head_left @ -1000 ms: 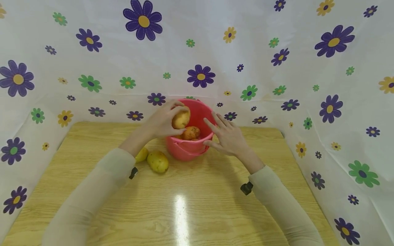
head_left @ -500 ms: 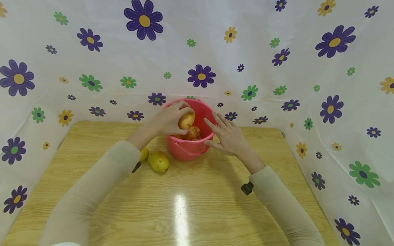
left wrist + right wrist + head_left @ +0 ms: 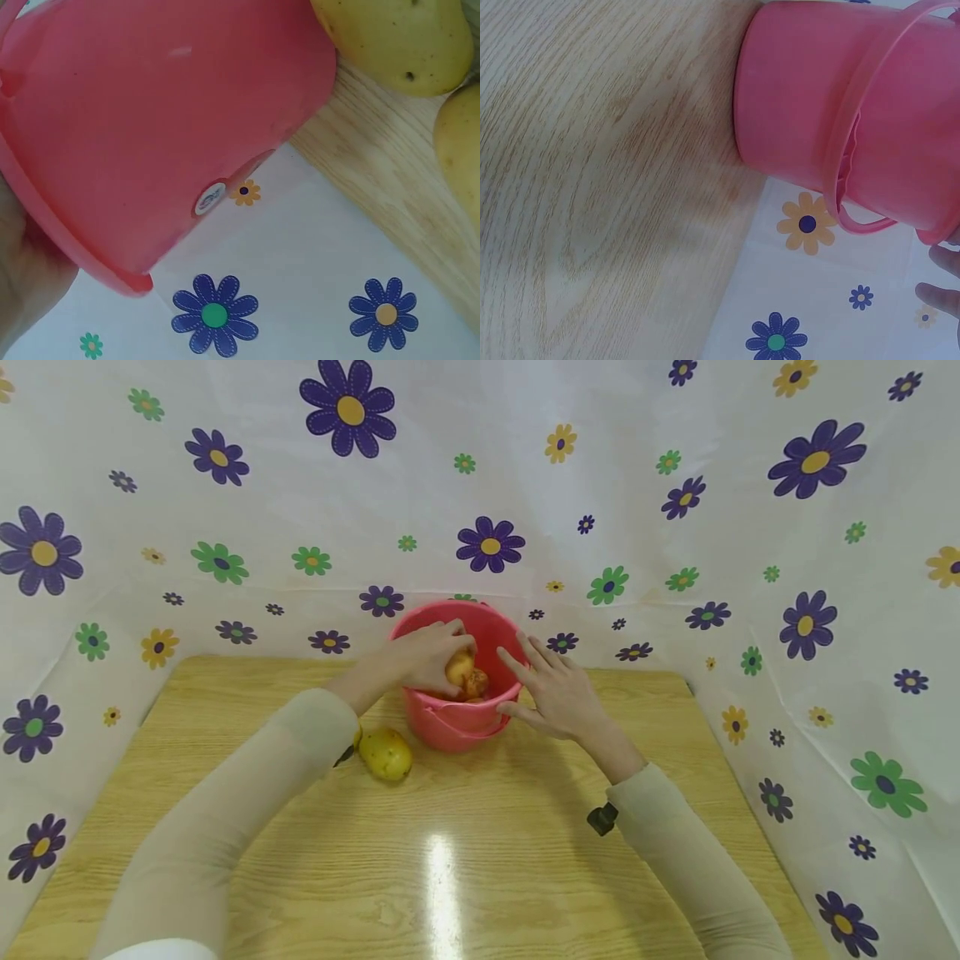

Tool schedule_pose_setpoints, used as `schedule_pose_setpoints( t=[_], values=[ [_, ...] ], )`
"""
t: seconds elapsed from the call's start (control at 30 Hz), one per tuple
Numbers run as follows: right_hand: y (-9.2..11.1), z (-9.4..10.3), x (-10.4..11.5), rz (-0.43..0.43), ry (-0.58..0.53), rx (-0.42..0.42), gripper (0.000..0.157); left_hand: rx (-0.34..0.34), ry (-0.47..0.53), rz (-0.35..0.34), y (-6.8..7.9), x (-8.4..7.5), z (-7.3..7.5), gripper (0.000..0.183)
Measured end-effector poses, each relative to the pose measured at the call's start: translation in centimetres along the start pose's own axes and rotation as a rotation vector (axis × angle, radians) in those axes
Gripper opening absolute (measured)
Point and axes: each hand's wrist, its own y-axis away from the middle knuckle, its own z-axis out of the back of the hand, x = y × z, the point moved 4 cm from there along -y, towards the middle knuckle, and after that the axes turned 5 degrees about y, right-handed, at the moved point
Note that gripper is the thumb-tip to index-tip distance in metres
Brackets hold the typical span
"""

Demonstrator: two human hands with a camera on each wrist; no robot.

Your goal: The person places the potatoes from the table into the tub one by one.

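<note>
A pink bucket (image 3: 450, 733) stands on the table with its handle hanging down the front. My left hand (image 3: 426, 658) reaches over its left rim and grips a yellow potato (image 3: 458, 668) down inside. Beside that potato lies a browner, blotchy one (image 3: 476, 683), partly covering others beneath. My right hand (image 3: 558, 700) rests at the bucket's right rim, fingers spread and straight; the right wrist view catches only its fingertips (image 3: 939, 295). The left wrist view has the back of the left hand (image 3: 34, 277) beyond the rim, the held potato hidden.
Left of the bucket, a yellow potato (image 3: 386, 754) lies on the wooden table (image 3: 517, 860). A second potato (image 3: 461, 142) is close by it, mostly hidden by the left sleeve in the head view. A white flower-patterned cloth (image 3: 420, 485) rises behind the table.
My left hand has moved right and down, taking the potato from the bucket's rim deeper inside. The right hand has stayed at the rim.
</note>
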Motion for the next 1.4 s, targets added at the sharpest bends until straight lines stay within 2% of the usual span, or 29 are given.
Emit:
schedule_pose_setpoints(
  t=[0.1, 0.2, 0.4, 0.57, 0.87, 1.13, 1.4],
  values=[
    [0.0, 0.0, 0.0, 0.001, 0.005, 0.001, 0.112, 0.059, -0.029, 0.018, -0.2, -0.3, -0.2, 0.07],
    [0.0, -0.1, 0.0, 0.003, 0.013, 0.001, 0.109, 0.088, -0.053, 0.021, -0.4, -0.5, -0.4, 0.073],
    [0.0, -0.2, 0.0, 0.005, 0.017, 0.008, 0.09, 0.103, -0.065, 0.034, -0.6, -0.5, -0.7, 0.078],
    [-0.1, -0.2, 0.0, 0.008, 0.015, 0.007, 0.087, 0.104, -0.058, 0.051, -0.6, -0.2, -0.8, 0.081],
    [-0.1, -0.1, 0.1, 0.013, 0.006, -0.019, 0.109, 0.057, -0.078, 0.045, -0.6, 0.3, -0.4, 0.075],
    [-0.1, 0.0, -0.1, 0.016, 0.009, -0.041, 0.11, 0.017, -0.068, 0.018, -0.4, 0.5, 0.1, 0.067],
    [-0.1, 0.0, 0.0, 0.015, 0.011, -0.024, 0.108, -0.063, -0.003, 0.042, 0.6, 1.0, 0.9, 0.066]
  ],
)
